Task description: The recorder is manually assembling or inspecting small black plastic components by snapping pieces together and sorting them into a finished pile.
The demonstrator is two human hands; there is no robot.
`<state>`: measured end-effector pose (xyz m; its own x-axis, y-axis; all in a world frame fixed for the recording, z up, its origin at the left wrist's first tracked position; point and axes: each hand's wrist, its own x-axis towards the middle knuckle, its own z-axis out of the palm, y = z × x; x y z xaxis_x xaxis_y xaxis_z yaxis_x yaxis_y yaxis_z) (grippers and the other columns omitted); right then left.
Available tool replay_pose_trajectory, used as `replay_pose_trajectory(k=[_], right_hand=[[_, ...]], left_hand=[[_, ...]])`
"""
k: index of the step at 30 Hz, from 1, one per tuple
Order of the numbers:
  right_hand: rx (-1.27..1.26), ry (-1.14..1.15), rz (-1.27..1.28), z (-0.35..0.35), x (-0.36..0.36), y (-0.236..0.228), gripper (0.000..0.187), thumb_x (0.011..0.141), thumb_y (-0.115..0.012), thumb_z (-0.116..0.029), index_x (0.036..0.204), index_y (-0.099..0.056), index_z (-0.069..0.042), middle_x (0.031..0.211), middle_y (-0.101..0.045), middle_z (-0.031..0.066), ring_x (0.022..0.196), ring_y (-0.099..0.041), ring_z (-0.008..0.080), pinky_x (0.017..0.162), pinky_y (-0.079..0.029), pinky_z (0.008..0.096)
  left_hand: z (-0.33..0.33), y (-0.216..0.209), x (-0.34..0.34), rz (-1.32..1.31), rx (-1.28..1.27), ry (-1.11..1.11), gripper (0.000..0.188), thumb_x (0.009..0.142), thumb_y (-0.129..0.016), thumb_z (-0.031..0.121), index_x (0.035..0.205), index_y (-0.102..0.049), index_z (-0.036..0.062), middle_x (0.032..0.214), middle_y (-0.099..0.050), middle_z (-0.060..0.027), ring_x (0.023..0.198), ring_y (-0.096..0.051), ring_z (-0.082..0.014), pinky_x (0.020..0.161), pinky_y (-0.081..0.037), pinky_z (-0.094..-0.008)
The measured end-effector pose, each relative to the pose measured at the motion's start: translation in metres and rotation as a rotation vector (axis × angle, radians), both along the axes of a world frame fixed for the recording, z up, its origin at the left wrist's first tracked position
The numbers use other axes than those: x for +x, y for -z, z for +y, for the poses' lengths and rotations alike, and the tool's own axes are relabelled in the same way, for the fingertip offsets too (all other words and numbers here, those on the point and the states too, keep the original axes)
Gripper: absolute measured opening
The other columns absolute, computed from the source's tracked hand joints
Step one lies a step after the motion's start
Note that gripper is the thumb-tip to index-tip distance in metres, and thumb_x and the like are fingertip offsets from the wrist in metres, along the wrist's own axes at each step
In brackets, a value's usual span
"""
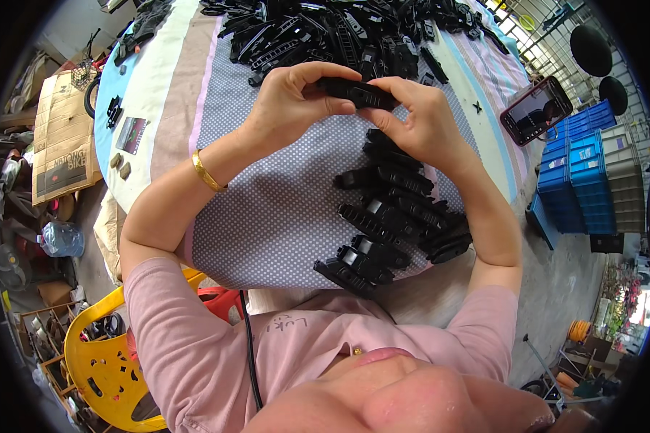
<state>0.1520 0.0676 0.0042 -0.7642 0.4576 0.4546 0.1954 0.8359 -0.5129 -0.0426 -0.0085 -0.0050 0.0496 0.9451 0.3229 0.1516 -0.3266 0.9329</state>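
Note:
Between my two hands, above the cloth-covered table, is a black, elongated plastic part [357,94] with rounded ends and small slots in its side. My left hand [287,99], with a gold bracelet at the wrist, pinches its left end between thumb and fingers. The fingers of my right hand [422,121] close round its right end, thumb below. Beneath my right hand, assembled-looking black parts [393,177] lie in rough rows reaching the table's near edge. Beyond my hands spreads a big heap of loose black plastic pieces [296,40].
A dotted grey cloth [260,216] covers the table's middle. At the right edge a phone [536,110] stands on a holder; blue crates [586,177] are stacked beyond it. A small card [132,136] lies to the left. A yellow chair [97,361] stands near left.

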Motion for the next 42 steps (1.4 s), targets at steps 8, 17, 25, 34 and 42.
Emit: replay_pose_trajectory(k=[8,17,25,34,42], right_hand=[[-0.317,-0.126,-0.133,0.025,0.009,-0.002,0.029,0.083,-0.063,-0.023,0.104,-0.062,-0.003,0.082,-0.065,0.0041,0.069,-0.056,0.0095,0.06,-0.043,0.0219],[-0.429,-0.237,-0.157,-0.01,0.058,0.021,0.077,0.078,-0.052,-0.062,0.125,-0.046,-0.001,0.121,-0.051,0.0155,0.112,-0.048,0.0256,0.096,-0.036,0.0342],[-0.252,-0.143,-0.083,-0.058,0.091,0.03,0.067,0.076,-0.059,-0.052,0.115,-0.052,0.002,0.118,-0.053,0.0172,0.112,-0.049,0.0314,0.097,-0.035,0.0397],[-0.682,-0.248,-0.129,-0.073,0.119,0.008,0.061,0.076,-0.058,-0.052,0.106,-0.059,0.002,0.099,-0.064,0.012,0.097,-0.06,0.0266,0.103,-0.025,0.0462],[-0.912,-0.267,0.269,-0.109,0.056,-0.06,0.032,0.086,-0.059,-0.022,0.102,-0.058,0.006,0.088,-0.064,0.0133,0.083,-0.061,0.0169,0.075,-0.048,0.0276]], left_hand=[[0.0,0.01,0.001,-0.07,-0.153,0.058,0.037,0.078,-0.069,0.012,0.112,-0.058,0.0,0.096,-0.063,-0.0068,0.084,-0.06,-0.0099,0.076,-0.05,-0.0198],[-0.02,0.023,0.026,-0.033,-0.284,0.3,0.036,0.082,-0.061,0.001,0.117,-0.053,-0.003,0.111,-0.059,-0.008,0.101,-0.055,-0.0118,0.09,-0.045,-0.0252],[-0.05,0.029,0.045,0.441,0.215,0.538,0.065,0.08,-0.063,0.037,0.127,-0.039,-0.0003,0.126,-0.04,-0.0195,0.117,-0.041,-0.034,0.098,-0.035,-0.0401],[-0.084,0.023,0.06,0.418,0.282,0.884,0.073,0.081,-0.061,0.041,0.134,-0.029,0.0002,0.138,-0.021,-0.0256,0.124,-0.031,-0.0408,0.102,-0.031,-0.0428],[-0.088,0.024,0.062,0.686,0.562,0.891,0.047,0.08,-0.056,0.01,0.125,-0.043,0.0003,0.125,-0.043,-0.0217,0.116,-0.042,-0.0378,0.092,-0.042,-0.0375]])
